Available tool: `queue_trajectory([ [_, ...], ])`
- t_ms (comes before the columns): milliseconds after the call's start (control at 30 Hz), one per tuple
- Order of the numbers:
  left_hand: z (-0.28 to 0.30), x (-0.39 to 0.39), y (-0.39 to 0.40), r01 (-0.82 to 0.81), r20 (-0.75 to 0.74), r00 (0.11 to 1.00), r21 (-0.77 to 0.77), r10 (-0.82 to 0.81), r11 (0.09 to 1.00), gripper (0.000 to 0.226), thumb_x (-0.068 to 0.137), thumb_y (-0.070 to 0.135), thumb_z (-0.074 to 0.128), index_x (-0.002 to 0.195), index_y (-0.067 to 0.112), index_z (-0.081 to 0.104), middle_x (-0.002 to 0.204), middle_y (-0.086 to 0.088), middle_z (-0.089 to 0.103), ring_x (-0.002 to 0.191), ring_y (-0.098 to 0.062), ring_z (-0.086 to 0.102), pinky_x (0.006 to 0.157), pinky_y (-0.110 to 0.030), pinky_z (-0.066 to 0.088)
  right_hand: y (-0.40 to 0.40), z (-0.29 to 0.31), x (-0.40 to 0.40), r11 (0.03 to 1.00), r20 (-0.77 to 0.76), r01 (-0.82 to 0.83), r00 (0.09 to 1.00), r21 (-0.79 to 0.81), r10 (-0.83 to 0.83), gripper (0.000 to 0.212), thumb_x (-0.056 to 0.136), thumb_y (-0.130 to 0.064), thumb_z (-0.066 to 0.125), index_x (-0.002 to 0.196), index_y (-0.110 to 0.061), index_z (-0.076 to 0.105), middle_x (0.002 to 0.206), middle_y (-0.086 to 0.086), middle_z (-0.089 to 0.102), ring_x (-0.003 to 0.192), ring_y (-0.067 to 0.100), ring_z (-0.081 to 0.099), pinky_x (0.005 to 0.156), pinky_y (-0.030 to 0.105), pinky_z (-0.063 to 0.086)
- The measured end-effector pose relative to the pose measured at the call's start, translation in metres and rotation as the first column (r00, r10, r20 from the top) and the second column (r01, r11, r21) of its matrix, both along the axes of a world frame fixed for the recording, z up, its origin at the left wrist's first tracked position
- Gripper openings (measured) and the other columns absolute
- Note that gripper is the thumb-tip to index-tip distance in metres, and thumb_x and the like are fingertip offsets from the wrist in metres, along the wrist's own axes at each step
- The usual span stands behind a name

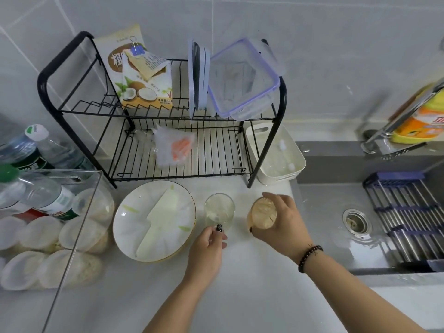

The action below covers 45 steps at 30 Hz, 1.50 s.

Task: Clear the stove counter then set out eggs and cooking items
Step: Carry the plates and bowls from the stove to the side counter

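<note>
- Clear glass forms the round tumbler (219, 209) standing upright on the white counter (240, 272), mouth up, just right of the plate; the left hand (206, 246) grips its near side, thumb and fingers curled round the wall.
- The brownish, tan-filled round cup (262, 213) stands to the right of the tumbler, apart from it, its axis also roughly vertical; the right hand (283, 219) clamps it from the right, fingers wrapped over the rim and thumb at the near edge.
- A beaded dark bracelet (310, 258) circles the right wrist.
- The white round plate with green leaf marks (134, 212) lies left of the tumbler; a pale plastic knife (156, 218) rests across it, long axis running from near-left to far-right.
- A black wire dish rack (168, 145) stands at the far side, holding a coconut-print packet (141, 85) and a clear lidded box with purple trim (242, 80).
- The steel sink (336, 236) lies to the right.
- Plastic bottles (40, 198) and lidded tubs (36, 234) sit at the left.
</note>
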<state>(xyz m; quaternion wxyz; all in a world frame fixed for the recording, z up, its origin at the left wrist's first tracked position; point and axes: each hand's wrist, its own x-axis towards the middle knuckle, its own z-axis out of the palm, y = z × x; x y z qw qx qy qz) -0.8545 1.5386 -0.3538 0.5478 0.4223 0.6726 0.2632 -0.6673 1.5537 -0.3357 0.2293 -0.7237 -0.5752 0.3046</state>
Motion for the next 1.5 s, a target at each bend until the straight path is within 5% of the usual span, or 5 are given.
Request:
queue_trajectory([
  [433, -0.001, 0.000, 0.032, -0.021, -0.005, 1.000, 0.007, 0.021, 1.000, 0.025, 0.098, 0.022, 0.042, 0.081, 0.020, 0.061, 0.092, 0.007, 0.067, 0.089, -0.010, 0.068, 0.083, -0.039, 0.052, 0.076, 0.002, -0.028, 0.999, -0.019, -0.030, 0.999, -0.036, 0.029, 0.081, 0.060, -0.030, 0.082, 0.132, -0.032, 0.044, 0.116, -0.009, 0.035, 0.116, 0.024, 0.047, 0.091, 0.039, 0.052],
  [867, 0.007, -0.003, 0.046, 0.010, -0.050, 0.999, -0.002, -0.010, 1.000, 0.027, 0.099, 0.021, 0.038, 0.082, 0.022, 0.059, 0.096, 0.007, 0.065, 0.089, -0.009, 0.068, 0.081, -0.034, 0.051, 0.078, -0.011, -0.027, 0.995, -0.035, 0.012, 0.999, -0.095, -0.016, 0.088, 0.060, -0.035, 0.084, 0.137, -0.031, 0.042, 0.128, -0.003, 0.038, 0.117, 0.021, 0.048, 0.092, 0.036, 0.053],
  [1267, 0.024, -0.007, 0.025, -0.121, 0.003, 0.993, -0.014, 0.121, 0.993, 0.008, 0.095, 0.026, 0.053, 0.101, 0.024, 0.055, 0.101, 0.009, 0.063, 0.095, -0.010, 0.065, 0.095, -0.045, 0.051, 0.070, 0.012, -0.025, 0.992, 0.014, -0.065, 0.998, -0.105, 0.067, 0.090, 0.070, -0.039, 0.080, 0.144, -0.021, 0.032, 0.139, 0.005, 0.034, 0.129, 0.028, 0.039, 0.103, 0.041, 0.045],
  [1500, 0.048, -0.003, 0.001, -0.228, 0.008, 0.974, 0.023, 0.227, 0.973, 0.029, 0.087, 0.021, 0.059, 0.116, 0.022, 0.057, 0.117, 0.006, 0.058, 0.110, -0.017, 0.059, 0.099, -0.046, 0.048, 0.031, 0.038, -0.006, 0.996, -0.051, -0.086, 0.995, -0.025, 0.084, 0.064, 0.081, -0.021, 0.071, 0.137, -0.019, 0.041, 0.130, 0.001, 0.038, 0.111, 0.017, 0.047, 0.083, 0.020, 0.038],
])
